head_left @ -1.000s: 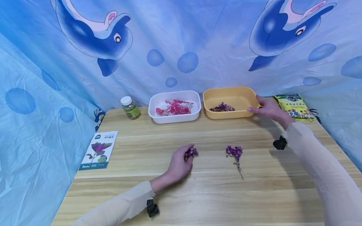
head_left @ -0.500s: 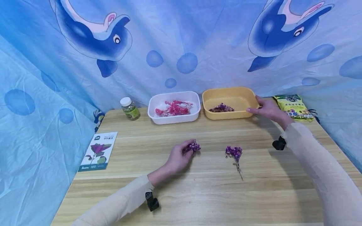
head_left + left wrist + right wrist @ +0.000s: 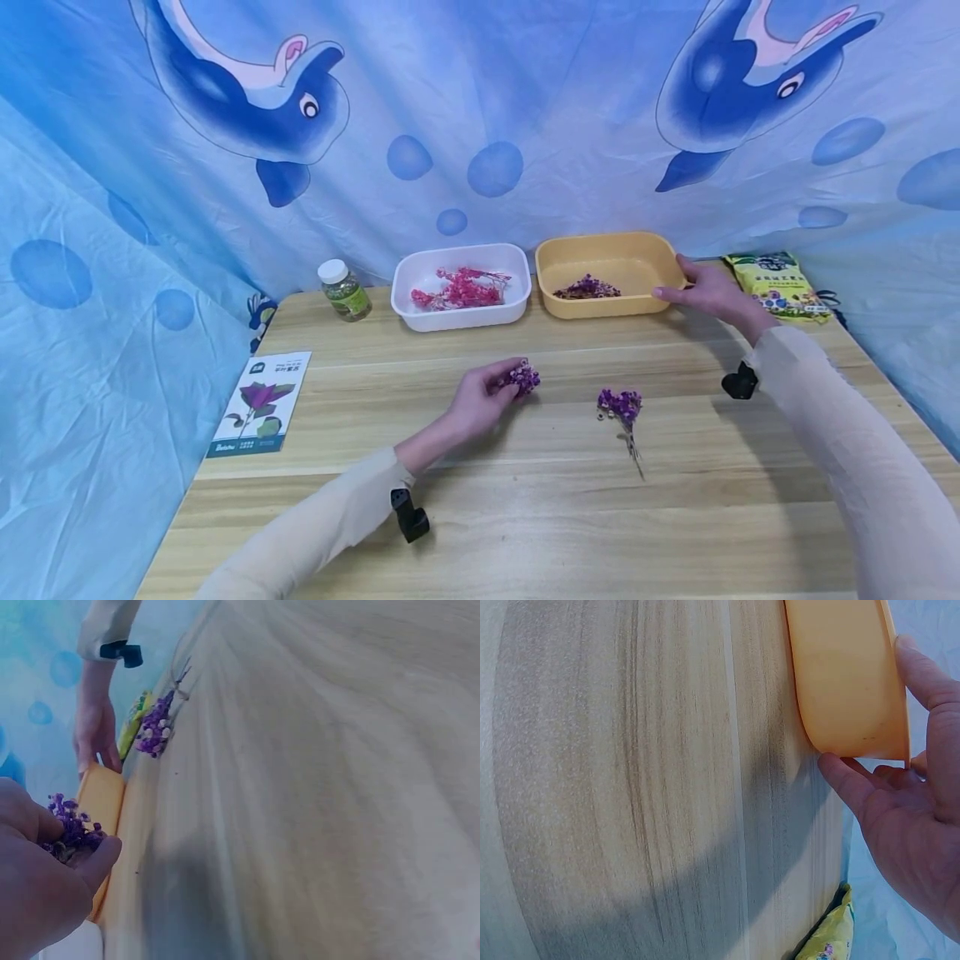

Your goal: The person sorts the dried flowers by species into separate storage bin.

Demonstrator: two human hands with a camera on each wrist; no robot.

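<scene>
In the head view my left hand [image 3: 480,402] pinches a small bunch of purple dried flowers [image 3: 526,379] above the middle of the table. The left wrist view shows these flower heads [image 3: 73,829] between thumb and fingers; their stems are hidden by the hand. My right hand [image 3: 714,292] grips the right end of a yellow plastic tray [image 3: 607,308], its thumb and fingers spread around the corner. Inside that tray lie more purple dried flowers [image 3: 587,287]. Another purple bunch [image 3: 622,408] lies on the table, its stems pointing towards me.
Left of the yellow tray stands a white tray [image 3: 461,317] holding pink dried flowers [image 3: 465,288]. A white-capped jar [image 3: 346,292] is further left, with a flower-printed card [image 3: 258,404] nearer me. A yellow packet [image 3: 777,286] lies at the back right. A blue curtain [image 3: 480,100] hangs behind.
My left hand has lifted the purple flowers off the table and moved slightly forward and right with them. The right hand keeps its hold on the yellow tray.
</scene>
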